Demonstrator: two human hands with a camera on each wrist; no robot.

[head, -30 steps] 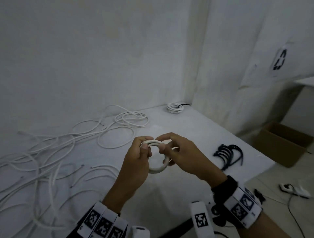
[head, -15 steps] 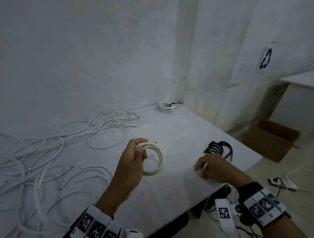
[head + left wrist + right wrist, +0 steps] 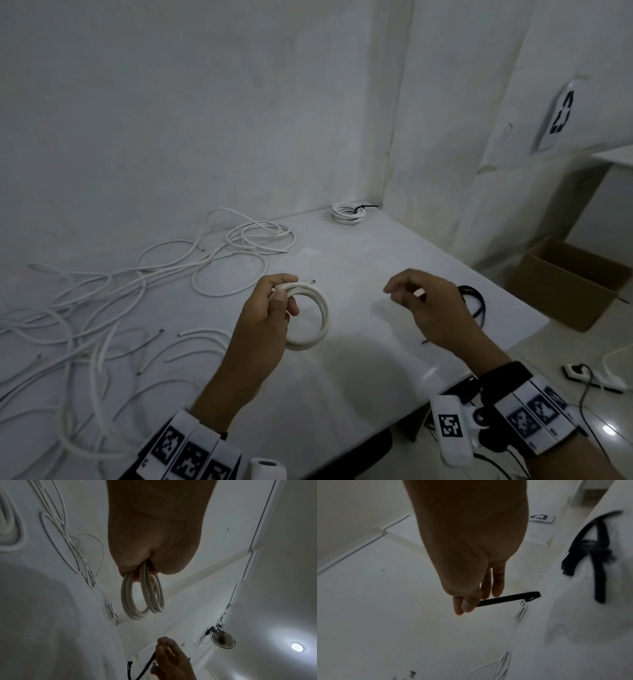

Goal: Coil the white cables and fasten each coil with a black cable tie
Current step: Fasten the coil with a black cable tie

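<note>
A white table point(image 3: 359, 342) fills the corner between two pale walls, and most of its left half is covered by a sprawl of loose white cables point(image 3: 102, 325) lying in overlapping loops and stray ends. On the floor to the right of the table stands an open cardboard box point(image 3: 568, 284), and nearer the camera a white power strip point(image 3: 596, 375) lies on the tiles.

The left hand point(image 3: 263, 322) is raised above the table's middle, its fingers and thumb curled round the top of a coil of white cable point(image 3: 315, 315); the coil hangs below the grip in several turns (the left wrist view shows them splaying a little apart), and one cut end pokes out past the fingers towards the right. The right hand point(image 3: 431, 308) hovers well apart from the coil, over the table's right side, with thumb and fingertips pinched on one black cable tie point(image 3: 505, 599); the right wrist view shows the tie jutting sideways from the pinch, its head end free in the air.

Just beyond the right hand, near the table's right edge, lies a bundle of black cable ties point(image 3: 474, 301). In the far corner of the table, against the wall, sits a finished coil point(image 3: 347, 213) of white cable with a black tie already round it, its tail sticking out to the right.
</note>
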